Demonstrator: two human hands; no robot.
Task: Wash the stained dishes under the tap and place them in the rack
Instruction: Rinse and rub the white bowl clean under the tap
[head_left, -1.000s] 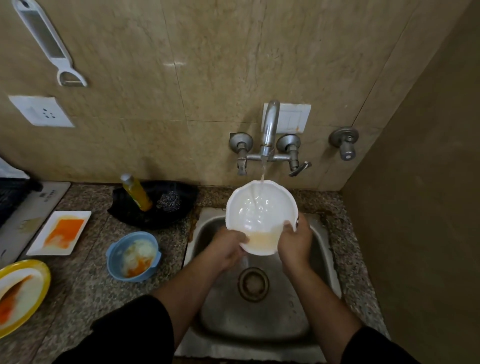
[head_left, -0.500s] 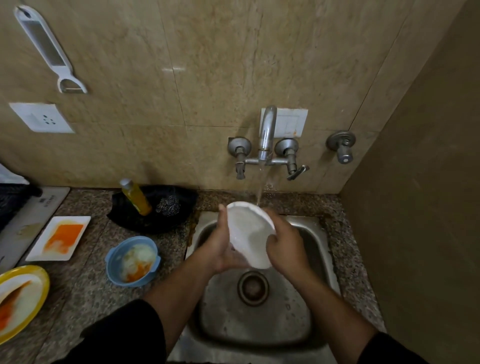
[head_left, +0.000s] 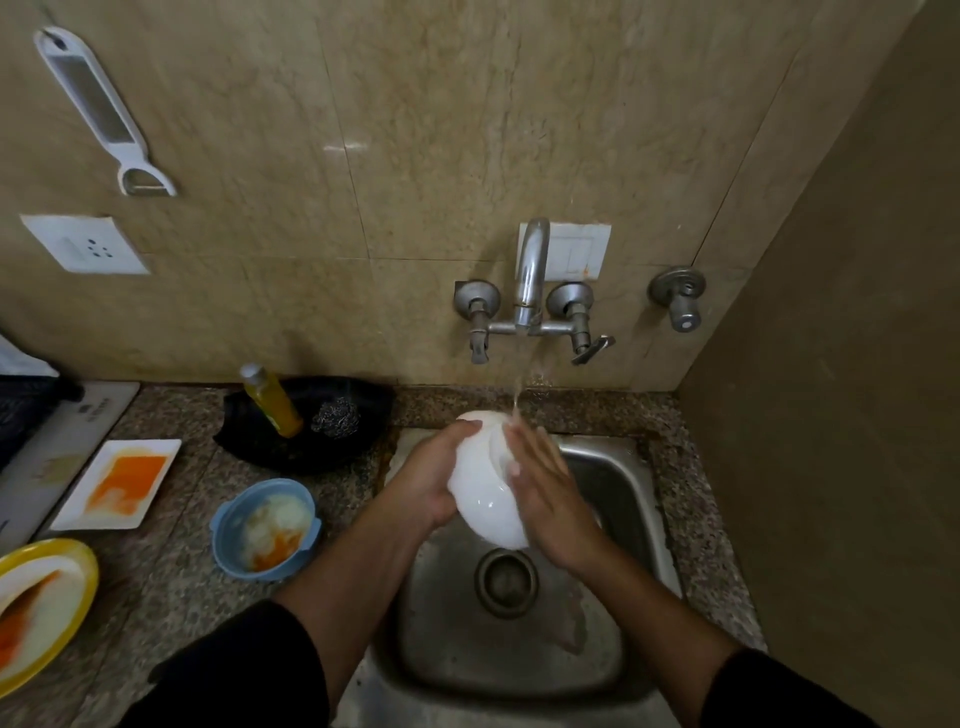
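Observation:
Over the steel sink (head_left: 618, 499) I hold a white bowl (head_left: 480, 493) turned on edge, its outer side facing me. My left hand (head_left: 428, 478) grips its left rim with curled fingers. Flat against the bowl's right side lies my right hand (head_left: 540, 493), fingers straight, and water from the tap (head_left: 530, 270) falls onto the fingertips. A blue bowl (head_left: 265, 525) with white and orange residue stands on the counter to the left. A white rectangular plate (head_left: 122, 483) smeared orange and a yellow-rimmed plate (head_left: 36, 603) lie further left. No rack is in view.
A yellow soap bottle (head_left: 272, 400) and a steel scrubber (head_left: 337, 418) sit in a black dish behind the blue bowl. A wall (head_left: 831, 415) closes the sink's right side. A peeler (head_left: 104, 111) and a socket (head_left: 85, 244) are on the back wall.
The bowl faced me with water pooling inside; both hands have since tipped it onto its edge with the underside toward me, and my right hand now lies flat on it.

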